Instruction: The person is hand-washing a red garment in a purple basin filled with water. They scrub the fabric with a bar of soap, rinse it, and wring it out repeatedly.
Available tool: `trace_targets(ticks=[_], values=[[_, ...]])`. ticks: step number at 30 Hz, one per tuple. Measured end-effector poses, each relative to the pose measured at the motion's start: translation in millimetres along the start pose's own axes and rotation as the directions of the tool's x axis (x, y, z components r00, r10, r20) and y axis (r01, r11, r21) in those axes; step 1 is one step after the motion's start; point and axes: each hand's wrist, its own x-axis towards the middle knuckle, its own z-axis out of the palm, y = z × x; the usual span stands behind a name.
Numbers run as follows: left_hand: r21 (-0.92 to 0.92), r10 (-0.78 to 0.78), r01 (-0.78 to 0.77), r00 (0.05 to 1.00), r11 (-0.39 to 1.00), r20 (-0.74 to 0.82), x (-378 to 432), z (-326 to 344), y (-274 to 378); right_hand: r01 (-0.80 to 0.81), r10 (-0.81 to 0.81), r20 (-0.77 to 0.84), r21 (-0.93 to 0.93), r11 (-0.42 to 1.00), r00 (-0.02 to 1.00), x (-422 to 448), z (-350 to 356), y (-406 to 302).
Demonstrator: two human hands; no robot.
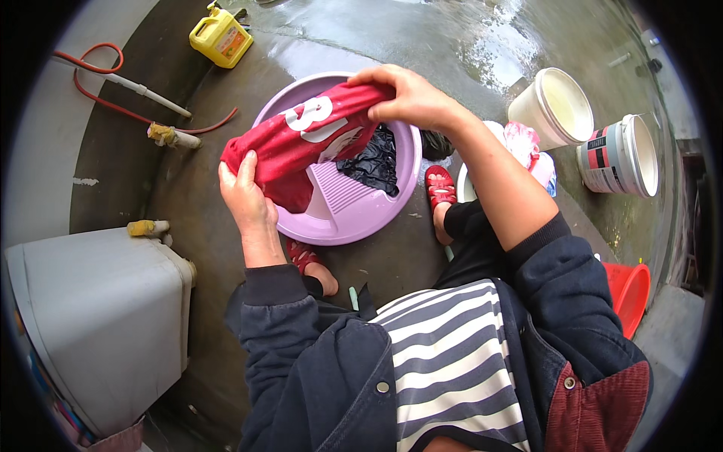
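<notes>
A wet-looking red garment (271, 141) with white printing is stretched between both hands above a purple plastic washbasin (367, 217). My left hand (247, 198) grips its left end over the basin's left rim. Its upper right end is pinched between the thumb and fingers of my right hand (409, 99). Part of the garment hangs down into the basin, beside the ribbed washboard (344, 189) moulded into it. A crumpled black cloth or plastic piece (374, 161) lies in the basin to the right of the garment. The garment hides much of the basin's inside.
Two white buckets (525, 113) (604, 161) stand at the right, near a container of light and pink cloth (522, 141). A red bucket (630, 294) is at lower right. A yellow jug (221, 38), red hose (116, 106) and pipes are at upper left; a grey appliance (101, 322) stands left.
</notes>
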Motion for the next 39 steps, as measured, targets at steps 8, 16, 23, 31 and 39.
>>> trace_targets(ticks=[8, 16, 23, 31, 39], values=[[-0.018, 0.017, -0.02, 0.988, 1.0, -0.153, 9, -14, -12, -0.259, 0.263, -0.138, 0.043, 0.965, 0.955, 1, 1, 2], [0.313, -0.468, 0.457, 0.883, 0.833, -0.044, -29, 2, -77, -0.091, 0.322, -0.241, 0.656, 0.749, 0.915, 23, 44, -42], [-0.195, -0.344, 0.565, 0.703, 0.801, 0.623, -43, 23, -64, 0.39, -0.437, -0.15, -0.262, 0.883, 0.887, -43, 121, -97], [-0.325, -0.346, 0.36, 0.933, 0.874, 0.103, -47, 81, -76, -0.275, 0.088, -0.645, -0.195, 0.941, 0.759, 13, 90, -19], [-0.248, -0.341, 0.336, 0.94, 0.909, 0.023, -38, 71, -86, -0.213, 0.114, -0.582, -0.104, 0.971, 0.805, 3, 123, -14]])
